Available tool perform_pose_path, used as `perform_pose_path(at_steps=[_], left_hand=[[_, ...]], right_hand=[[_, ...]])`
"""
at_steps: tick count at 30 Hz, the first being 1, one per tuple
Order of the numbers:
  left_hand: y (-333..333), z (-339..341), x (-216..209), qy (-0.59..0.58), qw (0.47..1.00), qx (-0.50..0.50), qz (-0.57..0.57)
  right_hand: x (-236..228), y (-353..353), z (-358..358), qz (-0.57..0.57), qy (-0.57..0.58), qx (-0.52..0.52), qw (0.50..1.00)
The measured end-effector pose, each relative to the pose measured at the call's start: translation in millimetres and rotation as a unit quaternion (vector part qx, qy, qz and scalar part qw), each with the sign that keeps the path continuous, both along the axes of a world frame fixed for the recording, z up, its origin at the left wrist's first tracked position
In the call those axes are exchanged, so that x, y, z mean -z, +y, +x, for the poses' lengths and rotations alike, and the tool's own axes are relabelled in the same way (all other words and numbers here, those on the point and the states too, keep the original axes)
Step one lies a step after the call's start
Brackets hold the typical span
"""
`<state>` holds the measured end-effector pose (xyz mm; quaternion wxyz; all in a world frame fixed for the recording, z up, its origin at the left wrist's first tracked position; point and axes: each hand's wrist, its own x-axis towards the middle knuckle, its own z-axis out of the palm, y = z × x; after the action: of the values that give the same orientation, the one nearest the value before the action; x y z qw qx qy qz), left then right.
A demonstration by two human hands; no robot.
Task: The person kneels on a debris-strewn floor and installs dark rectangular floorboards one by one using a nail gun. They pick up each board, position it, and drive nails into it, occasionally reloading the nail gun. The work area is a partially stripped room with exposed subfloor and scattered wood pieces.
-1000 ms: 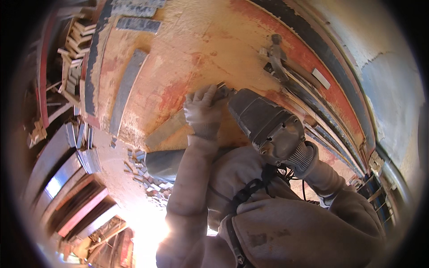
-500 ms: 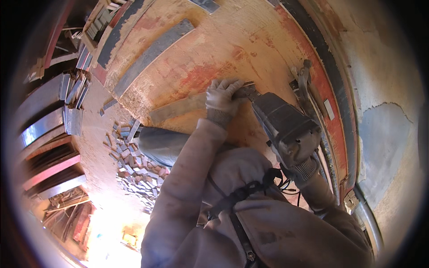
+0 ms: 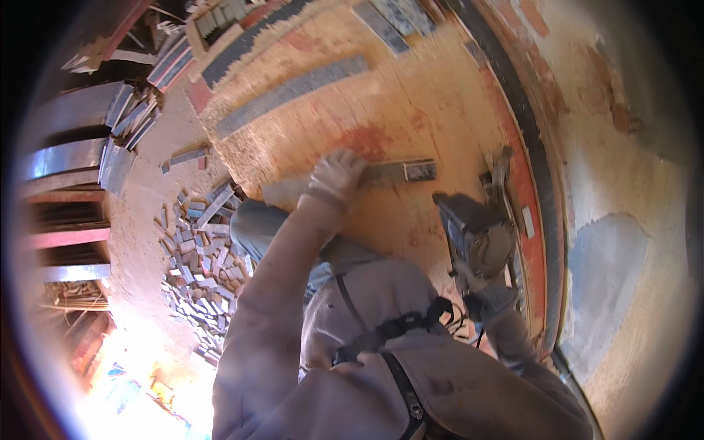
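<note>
A long grey strip of board (image 3: 385,174) lies across a worn wooden panel, with a darker short section (image 3: 420,171) at its right end, set off by a pale line. My gloved left hand (image 3: 338,176) is over the strip's middle, holding it; its fingers are slightly blurred. To the right of the strip's end, apart from it, my gloved right hand (image 3: 490,253) is closed round a dark hand-held power tool (image 3: 458,218). The tool's front is hard to make out, and its grip is mostly hidden by the hand.
Another grey strip (image 3: 293,94) lies farther off on the panel (image 3: 293,147). A hammer-like tool (image 3: 501,170) lies at the right edge. Short cut blocks (image 3: 202,271) are heaped on the ground to the left, near stacked boards (image 3: 70,198). A plastered wall (image 3: 616,279) rises at right.
The power tool has come away from the strip, back toward my body. My left hand has shifted left, exposing the strip's right end. The view has shifted too.
</note>
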<state>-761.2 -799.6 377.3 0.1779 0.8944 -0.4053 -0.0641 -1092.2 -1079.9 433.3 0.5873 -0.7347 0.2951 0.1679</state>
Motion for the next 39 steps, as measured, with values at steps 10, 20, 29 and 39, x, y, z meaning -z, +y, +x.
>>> perform_pose_path(at_steps=[10,20,29,39], left_hand=[[152.4,17.1,-109.4,-0.089,0.941,-0.308,0.113],[-191.7,123.5,-3.8,-0.098,0.986,0.081,-0.107],[-326.7,161.1,40.4,-0.077,0.989,0.118,-0.055],[-180.9,98.5,-0.3,-0.020,0.993,0.022,-0.112]], right_hand=[[10.8,23.8,20.2,-0.059,0.168,0.016,0.984],[-2.7,33.2,34.4,-0.138,0.024,-0.001,0.990],[-6.8,48.8,37.3,-0.160,0.053,-0.011,0.986],[32.3,27.9,17.0,-0.271,-0.011,-0.174,0.947]])
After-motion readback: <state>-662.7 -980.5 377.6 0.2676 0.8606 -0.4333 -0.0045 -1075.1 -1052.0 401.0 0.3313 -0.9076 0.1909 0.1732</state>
